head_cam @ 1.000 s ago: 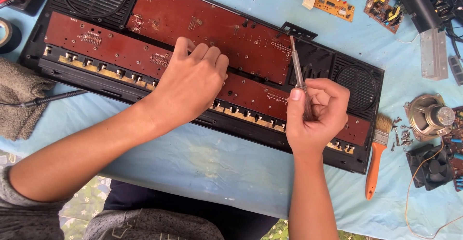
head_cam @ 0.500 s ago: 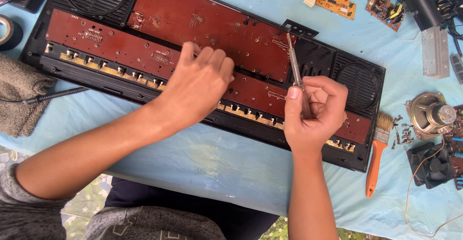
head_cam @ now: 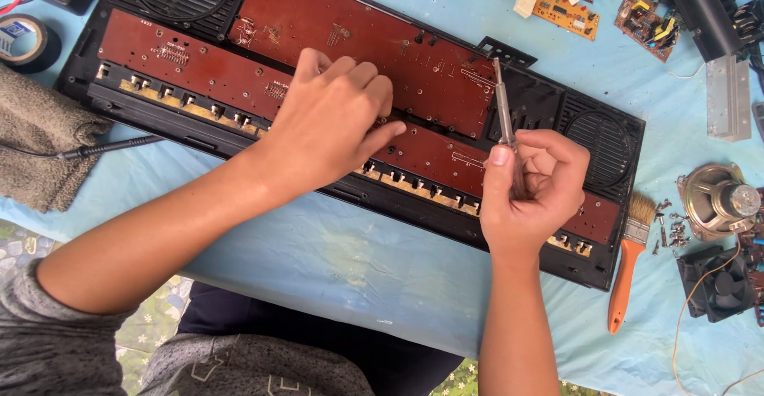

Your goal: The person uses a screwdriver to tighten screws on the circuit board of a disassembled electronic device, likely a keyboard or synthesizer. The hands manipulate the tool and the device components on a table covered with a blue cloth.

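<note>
An opened electronic keyboard [head_cam: 605,137], its black casing lying face down on a blue table cover [head_cam: 318,253], is seen from above, with reddish-brown circuit boards [head_cam: 374,42] exposed across its middle. The left hand [head_cam: 330,121] is laid on the boards, fingers curled and pressed down near the centre; whether anything is pinched beneath them cannot be told. The right hand [head_cam: 529,193] is closed around the handle of a slim screwdriver [head_cam: 503,109], whose shaft is pointed away toward the far edge, its tip held just above the boards. A slip of the tip could scratch the traces if the tool is pushed at a slant, and the boards could be flexed or cracked by heavy pressing. To the right, a small brush with an orange handle [head_cam: 625,280], loose screws [head_cam: 672,225] and a loudspeaker [head_cam: 720,201] are lying; the screws could be scattered by a brushing sleeve.
</note>
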